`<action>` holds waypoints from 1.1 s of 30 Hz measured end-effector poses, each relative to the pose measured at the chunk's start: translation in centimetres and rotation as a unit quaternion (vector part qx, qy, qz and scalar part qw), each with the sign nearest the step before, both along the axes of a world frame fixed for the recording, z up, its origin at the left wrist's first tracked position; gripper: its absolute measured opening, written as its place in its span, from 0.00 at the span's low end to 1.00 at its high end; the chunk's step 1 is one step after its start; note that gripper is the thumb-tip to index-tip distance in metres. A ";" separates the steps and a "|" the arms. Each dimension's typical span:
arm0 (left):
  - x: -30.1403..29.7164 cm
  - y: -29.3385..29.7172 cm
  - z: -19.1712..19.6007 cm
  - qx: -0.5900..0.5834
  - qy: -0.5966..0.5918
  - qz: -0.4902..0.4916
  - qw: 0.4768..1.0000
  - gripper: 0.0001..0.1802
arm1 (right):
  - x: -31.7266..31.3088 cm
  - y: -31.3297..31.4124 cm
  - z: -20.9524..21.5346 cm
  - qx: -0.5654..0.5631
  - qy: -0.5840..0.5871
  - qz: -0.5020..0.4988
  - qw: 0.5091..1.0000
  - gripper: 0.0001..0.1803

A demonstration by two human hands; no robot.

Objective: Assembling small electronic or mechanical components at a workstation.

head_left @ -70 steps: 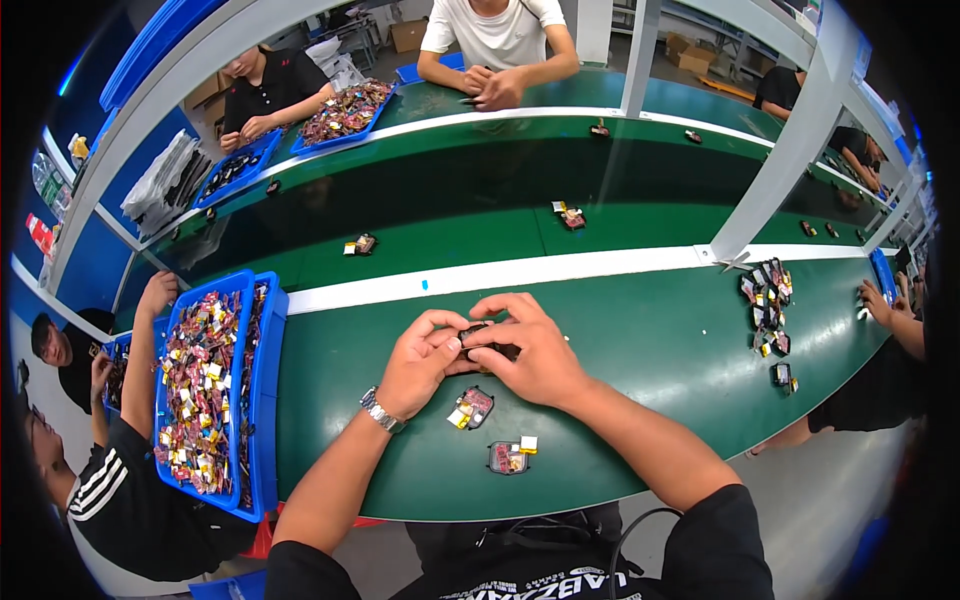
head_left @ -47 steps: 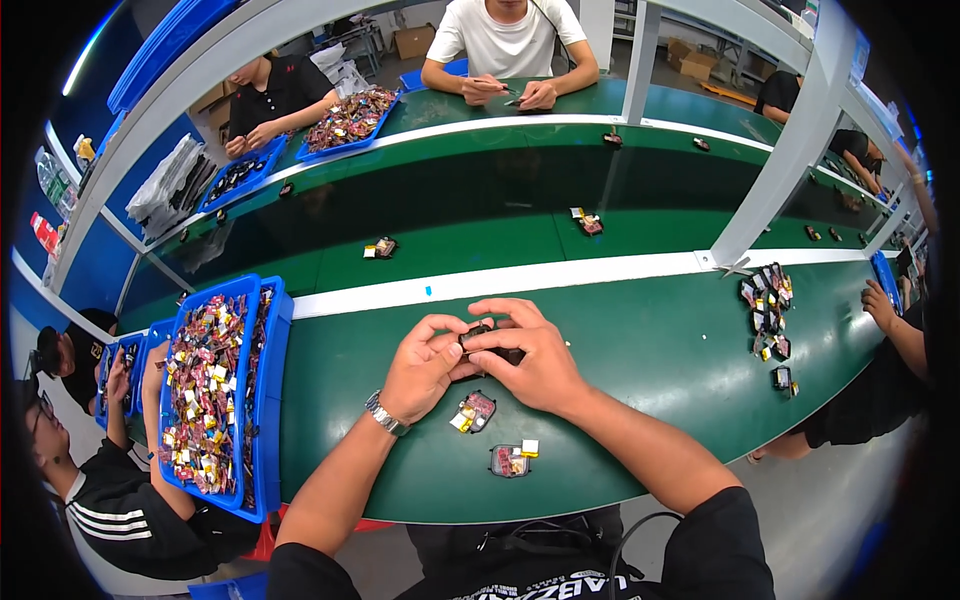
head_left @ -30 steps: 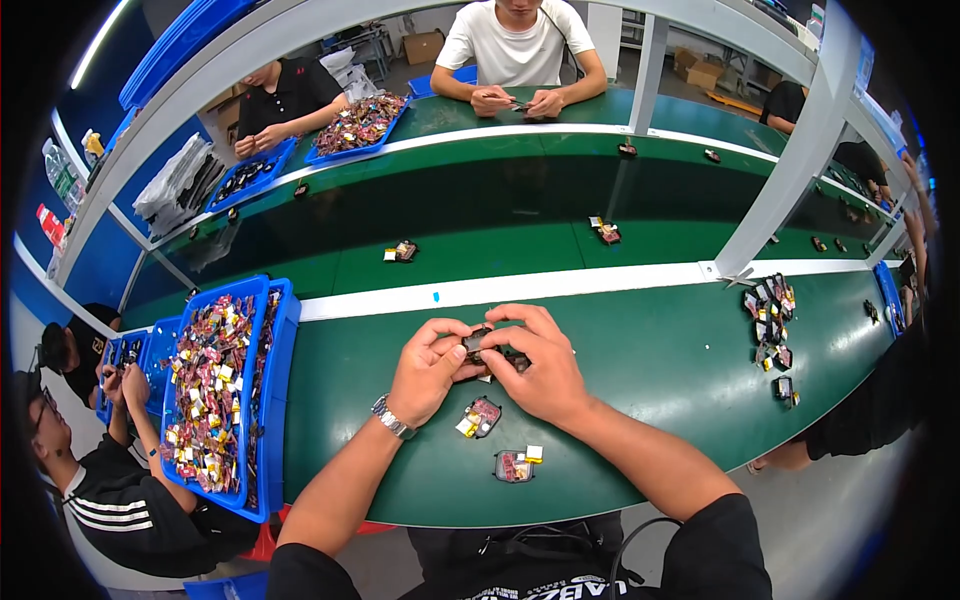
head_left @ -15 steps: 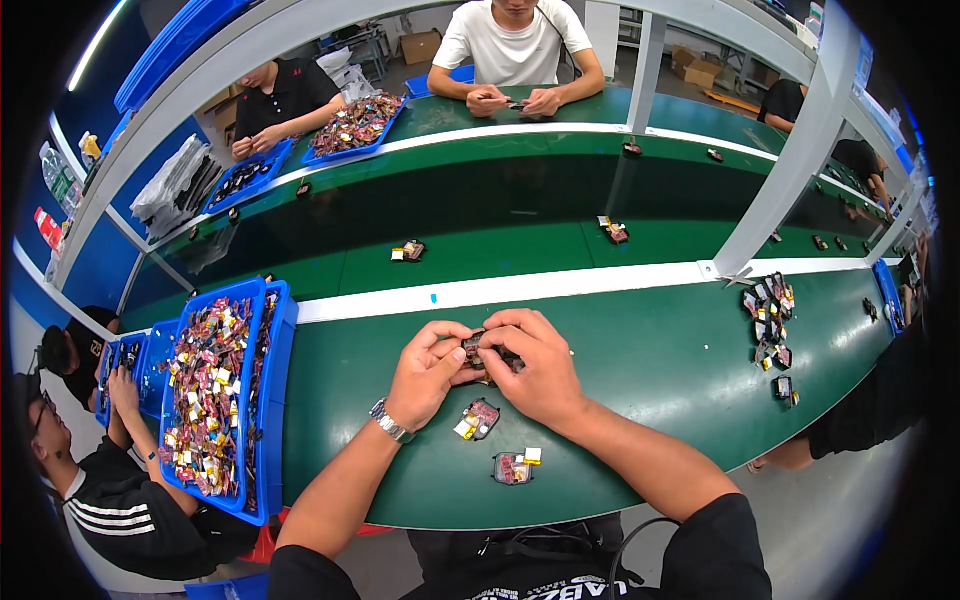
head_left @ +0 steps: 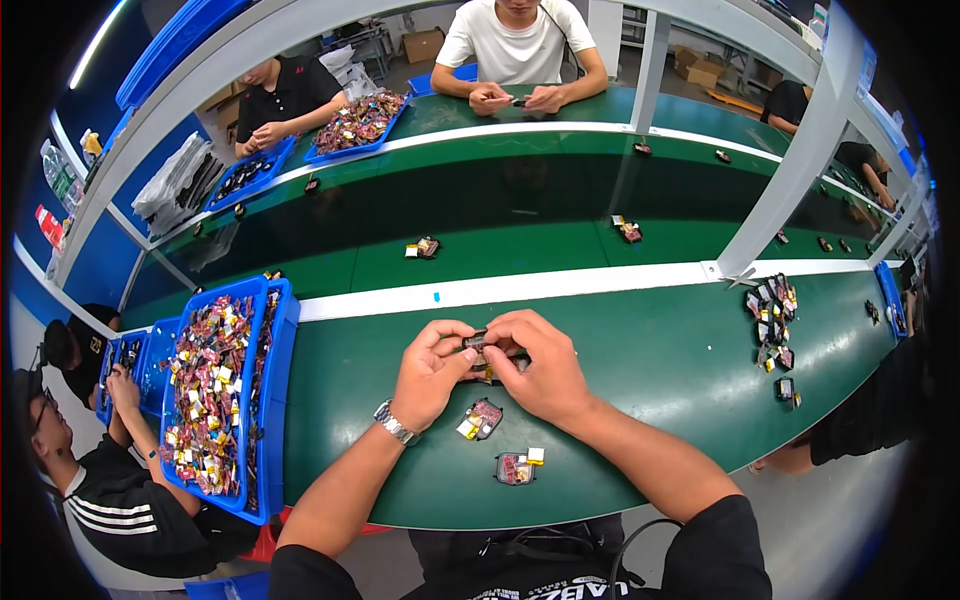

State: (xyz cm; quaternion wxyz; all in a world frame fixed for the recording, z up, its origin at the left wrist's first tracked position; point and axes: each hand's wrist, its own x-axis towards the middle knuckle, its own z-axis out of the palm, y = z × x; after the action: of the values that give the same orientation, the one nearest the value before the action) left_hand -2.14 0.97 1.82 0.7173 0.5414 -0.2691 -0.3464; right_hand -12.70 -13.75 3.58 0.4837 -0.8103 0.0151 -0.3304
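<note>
Over the green bench, my left hand (head_left: 428, 380), with a metal watch at the wrist, is closed around a small black-cased circuit board (head_left: 475, 342). My right hand (head_left: 542, 368) pinches the same piece from the other side. Fingers cover much of it, and whatever lies beneath them is partly hidden. Just below my hands lies an electronic module (head_left: 486, 418) with a reddish board in a dark case and a pale, yellow-edged part sticking out. Closer to the bench's front edge rests another such module (head_left: 514, 468).
Left, a blue bin (head_left: 245, 490) is heaped with boards. A cluster of modules (head_left: 770, 320) lies at right by a grey frame post (head_left: 790, 160). Beyond the white rail (head_left: 550, 284), a green belt (head_left: 520, 245) carries spaced modules. Co-workers sit across and at left.
Modules on the belt have shifted right. The held piece is turned slightly and shows more between my fingers; both hands stay in nearly the same place.
</note>
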 end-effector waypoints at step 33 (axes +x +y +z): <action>-0.2 0.5 -0.8 -0.025 -0.089 0.019 0.996 0.11 | -1.0 0.1 0.7 -0.072 0.011 0.016 0.997 0.07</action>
State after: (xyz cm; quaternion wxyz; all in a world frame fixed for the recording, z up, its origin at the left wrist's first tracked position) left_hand -2.37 1.47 1.03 0.7105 0.5570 -0.3298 -0.2760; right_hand -13.66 -13.64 4.30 0.4286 -0.8471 -0.0163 -0.3137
